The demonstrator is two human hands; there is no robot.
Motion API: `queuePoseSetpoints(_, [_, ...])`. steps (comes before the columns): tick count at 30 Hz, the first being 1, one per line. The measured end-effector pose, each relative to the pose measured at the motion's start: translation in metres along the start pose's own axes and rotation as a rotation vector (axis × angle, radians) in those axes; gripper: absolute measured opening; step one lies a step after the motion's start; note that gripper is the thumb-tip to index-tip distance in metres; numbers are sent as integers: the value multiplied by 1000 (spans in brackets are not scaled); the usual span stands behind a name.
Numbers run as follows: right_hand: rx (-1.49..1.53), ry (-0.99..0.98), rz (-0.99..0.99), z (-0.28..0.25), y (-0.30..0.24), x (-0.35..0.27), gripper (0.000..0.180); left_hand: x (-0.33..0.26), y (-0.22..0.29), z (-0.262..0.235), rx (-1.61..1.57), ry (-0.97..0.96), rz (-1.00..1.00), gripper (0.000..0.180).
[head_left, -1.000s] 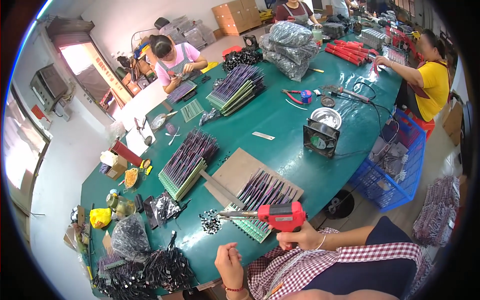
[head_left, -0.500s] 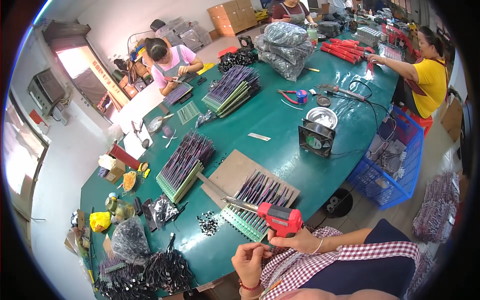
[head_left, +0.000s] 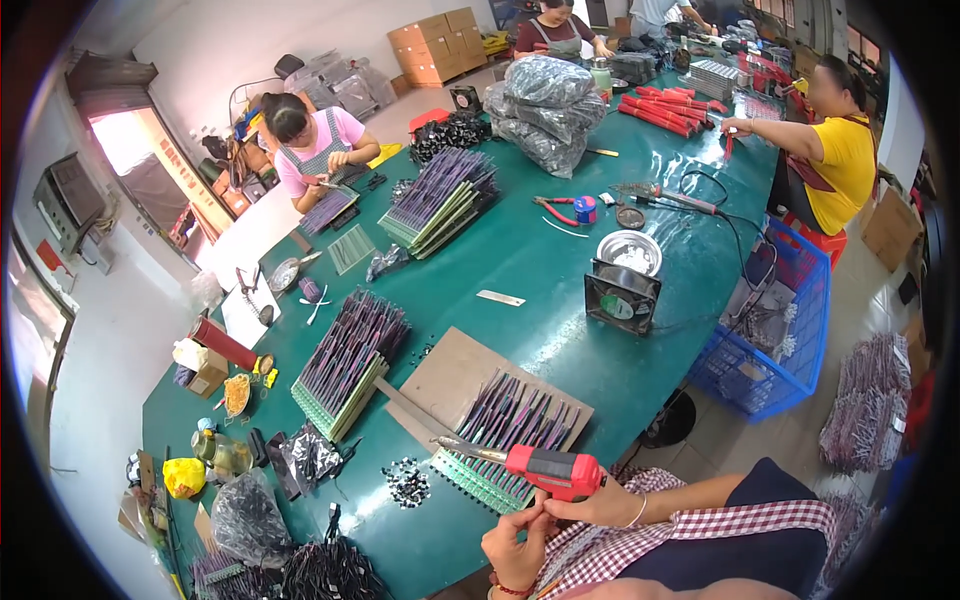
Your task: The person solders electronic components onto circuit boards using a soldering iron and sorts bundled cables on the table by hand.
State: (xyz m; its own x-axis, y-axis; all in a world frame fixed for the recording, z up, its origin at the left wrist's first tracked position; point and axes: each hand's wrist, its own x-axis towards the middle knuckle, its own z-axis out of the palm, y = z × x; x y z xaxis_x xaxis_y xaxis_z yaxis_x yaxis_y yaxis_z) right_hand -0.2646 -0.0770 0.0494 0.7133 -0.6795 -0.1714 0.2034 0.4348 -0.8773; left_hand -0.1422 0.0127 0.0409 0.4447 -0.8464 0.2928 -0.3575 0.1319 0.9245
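Worktop edge (head_left: pixel 648 402) lies close ahead of the right hand (head_left: pixel 602 505), wrapped round a red tool (head_left: pixel 555 470); left hand (head_left: pixel 518 548) curls just beside, any pinch unclear; bare surface (head_left: pixel 545 250) opens farther ahead of both.

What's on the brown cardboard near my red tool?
Dark wires extending from a green rack and a flat grey strip lie partly over the cardboard; what's beneath them is hidden.

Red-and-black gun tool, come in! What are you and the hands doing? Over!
Right hand gripping red-and-black gun tool. Left hand close beside right. Nozzle overlapping green strip in view; flat bar near nozzle tip.
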Motion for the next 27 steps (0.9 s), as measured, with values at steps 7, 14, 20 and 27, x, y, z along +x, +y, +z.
queuePoseSetpoints(7, [-105,12,-56,3,6,2,24,3,17,-6,78,-10,-137,10])
queuePoseSetpoints(14, [-257,-11,-3,11,11,5,28,-9,17,-18,207,-28,-286,9])
queuePoseSetpoints(20, [-372,-106,-67,6,13,7,27,-9,20,-25,268,-96,-344,13])
queuePoseSetpoints(27, [-373,-46,-56,-3,15,1,30,-2,22,-17,290,-183,-363,14])
